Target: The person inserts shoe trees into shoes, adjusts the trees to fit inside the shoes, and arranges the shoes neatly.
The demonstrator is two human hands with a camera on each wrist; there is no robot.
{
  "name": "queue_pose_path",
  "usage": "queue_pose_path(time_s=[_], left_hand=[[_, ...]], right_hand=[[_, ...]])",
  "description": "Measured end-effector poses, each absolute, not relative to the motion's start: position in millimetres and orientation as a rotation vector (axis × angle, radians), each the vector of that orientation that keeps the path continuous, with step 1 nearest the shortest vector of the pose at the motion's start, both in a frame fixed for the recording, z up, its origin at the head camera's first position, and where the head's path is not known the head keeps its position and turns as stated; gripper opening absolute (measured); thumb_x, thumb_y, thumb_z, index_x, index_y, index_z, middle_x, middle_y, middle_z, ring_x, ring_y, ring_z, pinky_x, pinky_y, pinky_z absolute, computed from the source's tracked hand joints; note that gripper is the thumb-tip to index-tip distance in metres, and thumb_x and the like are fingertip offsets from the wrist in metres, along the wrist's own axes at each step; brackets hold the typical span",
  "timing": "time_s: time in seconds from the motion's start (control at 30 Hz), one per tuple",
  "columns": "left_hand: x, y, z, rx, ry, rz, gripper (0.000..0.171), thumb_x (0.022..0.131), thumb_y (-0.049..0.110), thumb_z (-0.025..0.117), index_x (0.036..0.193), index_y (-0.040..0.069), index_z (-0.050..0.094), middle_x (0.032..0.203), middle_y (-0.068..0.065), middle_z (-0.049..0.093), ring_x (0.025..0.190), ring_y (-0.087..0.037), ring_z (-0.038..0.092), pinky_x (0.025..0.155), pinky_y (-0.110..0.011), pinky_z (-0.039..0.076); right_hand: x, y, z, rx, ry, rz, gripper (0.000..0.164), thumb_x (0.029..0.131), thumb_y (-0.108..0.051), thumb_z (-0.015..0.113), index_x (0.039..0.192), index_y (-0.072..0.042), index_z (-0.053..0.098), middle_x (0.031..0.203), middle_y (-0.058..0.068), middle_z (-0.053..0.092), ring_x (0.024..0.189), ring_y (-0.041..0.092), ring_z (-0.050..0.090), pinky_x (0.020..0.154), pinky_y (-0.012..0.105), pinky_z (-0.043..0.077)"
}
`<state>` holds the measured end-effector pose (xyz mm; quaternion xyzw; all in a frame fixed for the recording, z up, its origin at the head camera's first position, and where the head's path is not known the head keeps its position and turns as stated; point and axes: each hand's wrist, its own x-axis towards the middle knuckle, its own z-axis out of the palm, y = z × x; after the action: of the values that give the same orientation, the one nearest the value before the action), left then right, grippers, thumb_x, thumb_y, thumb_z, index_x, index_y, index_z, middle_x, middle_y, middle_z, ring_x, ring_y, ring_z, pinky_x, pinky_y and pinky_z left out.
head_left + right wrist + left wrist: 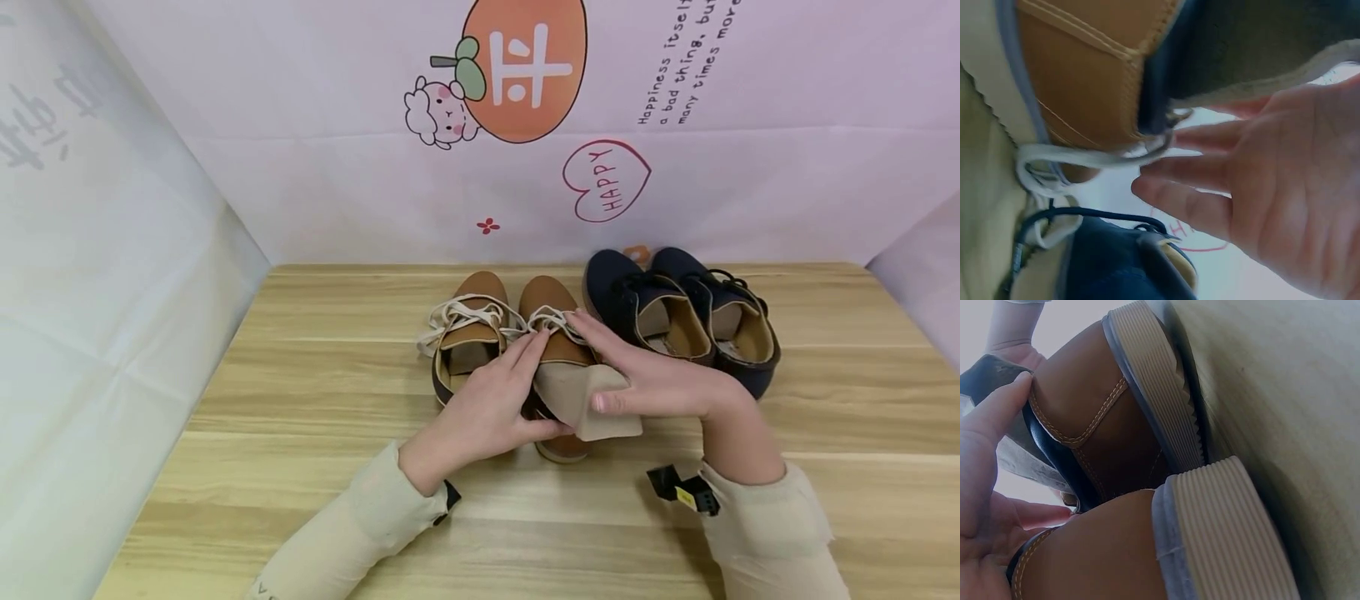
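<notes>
A brown lace-up shoe (549, 298) with white laces stands on the table, its beige tongue (617, 423) pulled back over the heel. My left hand (487, 408) reaches over this shoe's left side, its fingers long at the laces. In the left wrist view its thumb touches the collar at the heel (1079, 375). My right hand (660, 379) lies across the right side, fingertips by the laces and thumb resting on the tongue. Its fingers (1191, 203) look nearly straight beside a white lace (1085, 155). The other brown shoe (480, 283) stands to the left.
Two dark blue shoes (613, 279) with black laces stand at the right, close to my right hand. Behind the wooden table (315, 400) hangs a white printed cloth (337, 192). Another white cloth (97, 292) borders the left side.
</notes>
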<state>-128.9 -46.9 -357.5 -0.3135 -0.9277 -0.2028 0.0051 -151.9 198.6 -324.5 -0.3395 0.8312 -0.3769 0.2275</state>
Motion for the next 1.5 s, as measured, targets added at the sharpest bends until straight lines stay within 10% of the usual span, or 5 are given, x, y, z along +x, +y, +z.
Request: queue_pose_path(time_s=[0.6,1.5], left_hand=[[-131,-48,-356,-0.958,-2.935,-0.612,0.110,0.080,0.050,0.080,0.158,0.004,0.019,0.159,-0.017,0.033,0.142,-0.029,0.044,0.105,-0.042,0.049],[-130,-46,-358,-0.972,-2.951,-0.602,0.108,0.080,0.043,0.080,0.159,0.005,0.017,0.159,-0.018,0.033,0.137,-0.031,0.049,0.106,-0.040,0.048]], right_hand=[[-152,187,-326,-0.817,2.283,-0.837,0.108,0.090,-0.050,0.067,0.160,-0.018,-0.009,0.165,0.004,-0.026,0.152,0.040,-0.016,0.114,0.073,0.010],[-149,177,-329,-0.719,2.417,-0.821,0.102,0.087,-0.057,0.069,0.161,-0.032,0.004,0.168,0.006,-0.011,0.154,0.041,-0.005,0.111,0.074,0.021]])
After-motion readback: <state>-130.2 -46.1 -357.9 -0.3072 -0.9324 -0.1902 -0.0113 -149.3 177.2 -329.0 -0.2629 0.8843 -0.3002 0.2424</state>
